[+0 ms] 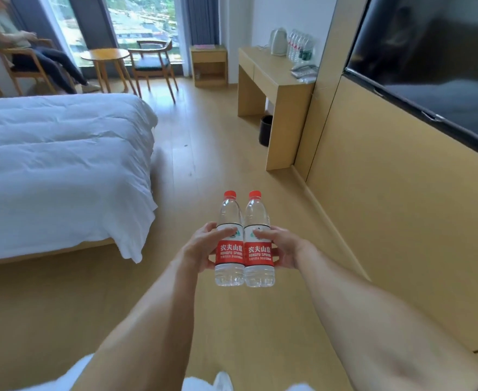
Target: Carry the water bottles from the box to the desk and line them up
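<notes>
Two clear water bottles with red caps and red labels are held upright side by side above the wooden floor. My left hand grips the left bottle at its label. My right hand grips the right bottle the same way. The two bottles touch each other. Far ahead on the right stands the wooden desk. At its back, by the wall, a row of several water bottles is lined up. The box is out of view.
A bed with white bedding fills the left. A kettle and a phone sit on the desk, a black bin beneath it. A TV hangs on the right wall. A person sits by the window near a round table and chair.
</notes>
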`<state>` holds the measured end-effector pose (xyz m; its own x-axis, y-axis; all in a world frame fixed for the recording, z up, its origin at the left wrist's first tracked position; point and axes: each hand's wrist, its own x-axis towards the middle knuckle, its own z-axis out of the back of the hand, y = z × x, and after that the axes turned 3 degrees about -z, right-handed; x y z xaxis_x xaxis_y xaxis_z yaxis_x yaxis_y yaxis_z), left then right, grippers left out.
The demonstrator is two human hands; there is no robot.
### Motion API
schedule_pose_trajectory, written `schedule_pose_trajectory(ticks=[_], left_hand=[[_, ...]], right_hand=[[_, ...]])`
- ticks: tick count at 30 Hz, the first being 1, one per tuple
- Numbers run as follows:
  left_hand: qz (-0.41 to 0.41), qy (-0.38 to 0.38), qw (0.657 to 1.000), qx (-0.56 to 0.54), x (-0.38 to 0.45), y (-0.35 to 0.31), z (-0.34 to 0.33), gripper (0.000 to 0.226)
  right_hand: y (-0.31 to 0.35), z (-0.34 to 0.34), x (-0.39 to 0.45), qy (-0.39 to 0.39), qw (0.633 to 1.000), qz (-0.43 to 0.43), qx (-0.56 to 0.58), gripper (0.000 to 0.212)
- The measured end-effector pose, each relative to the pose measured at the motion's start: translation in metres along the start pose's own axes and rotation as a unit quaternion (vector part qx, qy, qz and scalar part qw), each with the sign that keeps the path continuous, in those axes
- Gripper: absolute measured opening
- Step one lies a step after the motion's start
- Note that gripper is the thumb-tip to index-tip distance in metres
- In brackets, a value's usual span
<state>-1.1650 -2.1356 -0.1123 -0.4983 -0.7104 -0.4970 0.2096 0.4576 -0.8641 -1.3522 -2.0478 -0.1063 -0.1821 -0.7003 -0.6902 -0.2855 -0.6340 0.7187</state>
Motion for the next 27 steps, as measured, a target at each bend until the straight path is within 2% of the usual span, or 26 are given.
schedule_pose_trajectory(ticks=[13,27], left_hand=[[-0.012,0.012,1.0,0.008,0.154,-0.095,0.056,0.06],[0.014,-0.059,0.998,0.0,0.369,-0.227,0.098,0.061]], right_hand=[[0.127,-0.01,0.139,-0.008,1.0,-0.002,0.008,0.04],[0.318,0.007,0.346,0.059,0.998,-0.019,-0.028,0.04]])
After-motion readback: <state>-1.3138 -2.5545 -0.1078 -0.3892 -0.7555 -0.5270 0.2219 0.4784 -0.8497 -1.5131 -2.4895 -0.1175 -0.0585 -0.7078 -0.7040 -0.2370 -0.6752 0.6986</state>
